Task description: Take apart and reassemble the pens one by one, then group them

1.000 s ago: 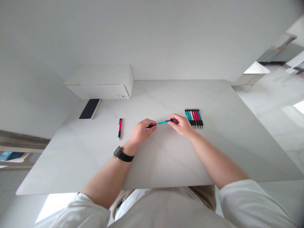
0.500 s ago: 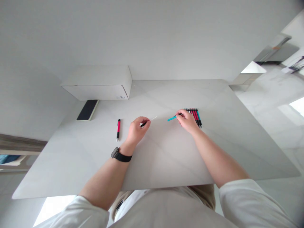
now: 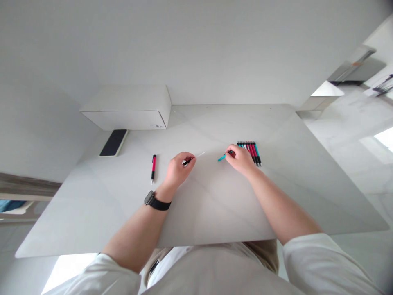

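Note:
My left hand is closed on a black pen part, from which a thin pale refill sticks out toward the right. Between the fingertips of my right hand is a turquoise pen barrel with a dark end, its free tip pointing left and toward me. A gap separates the two held pieces. Just behind my right hand lies a row of several pens, red, turquoise and black, partly covered by it. A single red and black pen lies left of my left hand.
On the white table, a long white box stands against the wall at the back left. A phone lies in front of it, screen up. My left wrist wears a black watch.
My right hand has shifted slightly, and the turquoise barrel has tilted so its free tip sits lower. More of the pen row shows. My left hand has barely moved.

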